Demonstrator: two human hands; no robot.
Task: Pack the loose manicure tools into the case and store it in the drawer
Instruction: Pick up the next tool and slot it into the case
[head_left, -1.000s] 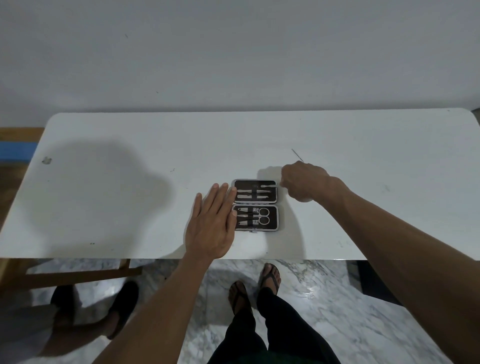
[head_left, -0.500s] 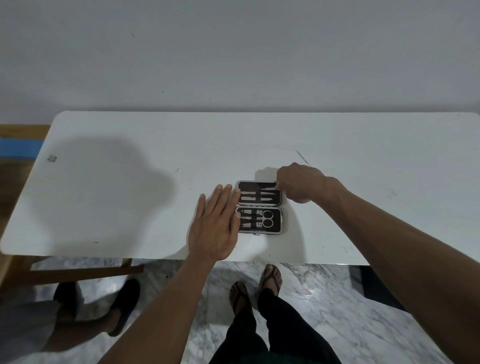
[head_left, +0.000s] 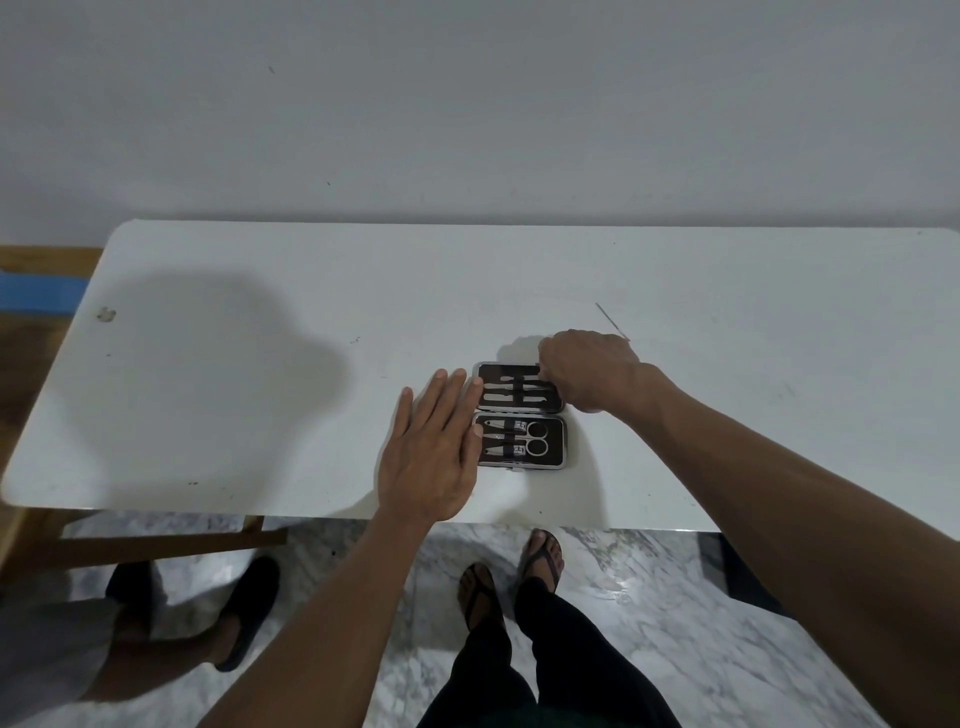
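Note:
The black manicure case (head_left: 519, 415) lies open on the white table (head_left: 260, 364), with several metal tools strapped in both halves. Scissors (head_left: 535, 437) sit in the near half. My left hand (head_left: 431, 457) lies flat on the table, fingers spread, fingertips against the case's left edge. My right hand (head_left: 587, 369) is curled over the far half's right end, pinching a slim tool at the top slot; the hand hides most of that tool. A thin metal tool (head_left: 610, 319) lies loose on the table just behind my right hand.
The table's near edge runs just below my left wrist. My sandalled feet (head_left: 514, 577) stand on the marble floor under it. Another person's legs and dark shoes (head_left: 244, 613) are at the lower left. A wall stands behind the table.
My right hand has shifted slightly left over the far half of the case, pushing the slim tool further in. My left hand stays flat at the case's left edge.

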